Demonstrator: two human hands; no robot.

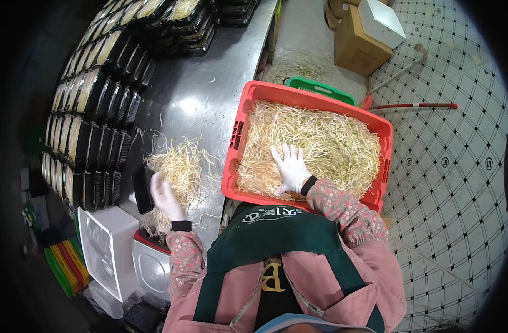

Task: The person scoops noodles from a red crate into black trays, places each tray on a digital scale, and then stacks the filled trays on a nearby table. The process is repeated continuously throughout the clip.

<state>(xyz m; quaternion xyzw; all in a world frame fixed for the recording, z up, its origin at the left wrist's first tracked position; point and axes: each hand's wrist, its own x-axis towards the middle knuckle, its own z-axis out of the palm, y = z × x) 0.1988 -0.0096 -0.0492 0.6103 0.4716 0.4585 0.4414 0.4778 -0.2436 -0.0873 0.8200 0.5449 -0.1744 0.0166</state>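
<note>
My right hand [292, 170], in a white glove, lies palm down with its fingers spread on a mass of bean sprouts [320, 141]. The sprouts fill much of a red plastic crate [308, 98] in front of me. My left hand [166, 197], also gloved, is at the right side of a small black plastic tray [142, 189]. Its thumb is hidden, so I cannot tell whether it grips the tray. Beside that hand, a loose heap of sprouts [183, 166] lies on the stainless steel table [187, 104].
Stacks of sprout-filled black trays [95, 95] line the table's left side, with more [191, 25] farther back. A white plastic bin [108, 249] and a metal-topped scale [154, 262] stand at lower left. A green crate [320, 90], cardboard box [358, 45] and red-ended pole [420, 106] lie beyond.
</note>
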